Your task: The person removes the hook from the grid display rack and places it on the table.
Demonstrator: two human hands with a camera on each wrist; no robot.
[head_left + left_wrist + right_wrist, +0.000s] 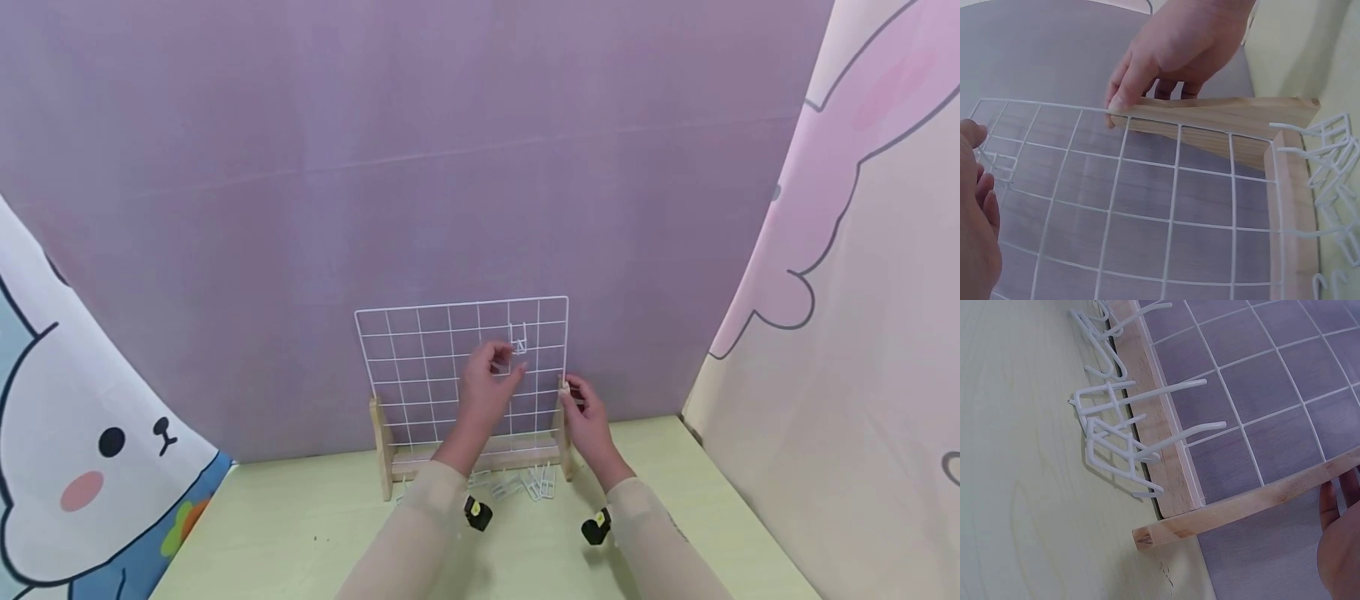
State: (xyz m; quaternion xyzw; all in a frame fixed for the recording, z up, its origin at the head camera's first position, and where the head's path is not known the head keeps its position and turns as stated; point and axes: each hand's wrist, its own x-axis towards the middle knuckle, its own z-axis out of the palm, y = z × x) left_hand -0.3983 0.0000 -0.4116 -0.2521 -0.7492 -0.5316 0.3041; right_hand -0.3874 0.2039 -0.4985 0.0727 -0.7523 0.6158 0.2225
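Note:
A white wire grid panel [433, 371] stands upright in a wooden stand [381, 450]. Near its upper right, a white wire hook [519, 340] hangs on the mesh. My left hand [487, 387] is just below and left of this hook, thumb and fingers apart with nothing gripped between them. In the left wrist view, the same hook [1000, 165] shows beside the fingertips. At the panel's right edge, my right hand [588, 417] pinches the top of the stand's right upright [1222, 115], thumb in front and fingers behind.
Several loose white wire hooks [1110, 428] lie on the pale wood-grain table [285, 533] in front of the stand's base bar [1160, 444]. A purple backdrop [450, 167] rises behind, with printed cartoon cloths [885, 292] at both sides.

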